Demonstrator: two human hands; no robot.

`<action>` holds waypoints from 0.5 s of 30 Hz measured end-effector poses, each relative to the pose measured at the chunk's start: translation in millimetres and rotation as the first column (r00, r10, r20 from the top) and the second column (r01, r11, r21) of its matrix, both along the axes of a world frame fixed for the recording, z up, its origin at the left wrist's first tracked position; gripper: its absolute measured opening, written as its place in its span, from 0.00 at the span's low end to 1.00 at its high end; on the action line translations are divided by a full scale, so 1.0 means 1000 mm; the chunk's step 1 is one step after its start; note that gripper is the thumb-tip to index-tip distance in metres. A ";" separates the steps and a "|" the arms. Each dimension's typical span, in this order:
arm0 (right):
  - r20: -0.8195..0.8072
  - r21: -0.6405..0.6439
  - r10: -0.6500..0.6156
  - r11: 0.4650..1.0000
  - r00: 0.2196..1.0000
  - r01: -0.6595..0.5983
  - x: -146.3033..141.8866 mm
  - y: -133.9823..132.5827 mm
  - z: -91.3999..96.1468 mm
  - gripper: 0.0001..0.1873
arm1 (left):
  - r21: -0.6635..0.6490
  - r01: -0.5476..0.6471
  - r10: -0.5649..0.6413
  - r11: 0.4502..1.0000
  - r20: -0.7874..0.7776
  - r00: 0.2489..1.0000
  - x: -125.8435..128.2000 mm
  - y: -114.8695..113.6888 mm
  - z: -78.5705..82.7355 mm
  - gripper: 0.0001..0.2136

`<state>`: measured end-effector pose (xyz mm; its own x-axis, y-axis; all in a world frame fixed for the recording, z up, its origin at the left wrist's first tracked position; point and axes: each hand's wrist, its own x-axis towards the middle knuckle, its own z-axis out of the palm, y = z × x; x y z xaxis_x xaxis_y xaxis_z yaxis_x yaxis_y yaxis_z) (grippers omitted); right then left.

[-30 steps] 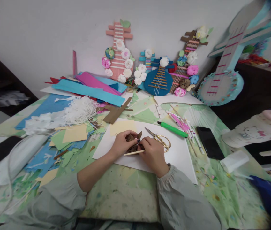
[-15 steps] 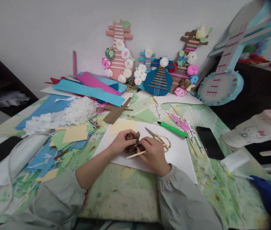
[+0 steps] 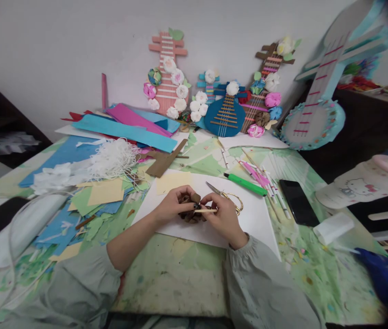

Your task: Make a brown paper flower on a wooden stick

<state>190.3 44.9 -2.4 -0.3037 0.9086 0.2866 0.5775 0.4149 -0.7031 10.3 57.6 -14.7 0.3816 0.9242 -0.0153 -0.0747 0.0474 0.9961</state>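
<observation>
A brown paper flower (image 3: 189, 216) is held over a white sheet (image 3: 248, 224) in front of me. My left hand (image 3: 176, 205) is closed around the flower's left side, thumb across its top. Between the fingers of my right hand (image 3: 223, 217) is a thin pale wooden stick (image 3: 206, 210), pointing left across the flower; those fingertips are at the flower's right edge. Just beyond my right hand lie gold-handled scissors (image 3: 230, 198), partly hidden by it.
A green utility knife (image 3: 246, 184), several markers (image 3: 276, 194) and a black phone (image 3: 298, 202) lie on the right. Paper scraps (image 3: 106, 192) and white string (image 3: 116, 157) cover the left. Flower-decorated lute models (image 3: 226, 116) lean on the wall; a tumbler (image 3: 358, 187) stands far right.
The stick has turned from a slant toward me to nearly level across the flower. My right hand has shifted slightly, and more of the flower's lower part shows.
</observation>
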 end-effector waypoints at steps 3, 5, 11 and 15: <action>-0.049 -0.028 0.002 1.000 0.999 -0.004 0.000 0.000 -0.001 0.04 | 0.018 -0.011 0.011 1.000 -0.019 1.000 0.000 0.001 -0.001 0.12; -0.082 -0.059 -0.001 0.998 0.997 -0.004 -0.001 0.001 -0.001 0.06 | 0.029 -0.004 0.004 1.000 -0.016 1.000 -0.001 0.001 -0.001 0.12; -0.135 -0.103 -0.017 0.995 0.991 0.003 0.000 0.001 -0.003 0.07 | 0.023 0.028 -0.029 0.999 0.036 0.999 -0.003 0.001 -0.002 0.12; -0.164 -0.114 -0.003 0.993 0.987 -0.016 0.000 0.002 -0.005 0.07 | 0.025 0.041 -0.043 0.999 0.068 0.997 -0.003 0.002 -0.004 0.12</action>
<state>190.6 47.4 -7.3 -0.2676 0.9363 0.2272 0.4484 0.3298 -0.8308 7.3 60.1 -18.3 0.4194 0.9071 0.0340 -0.1410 0.0281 0.9896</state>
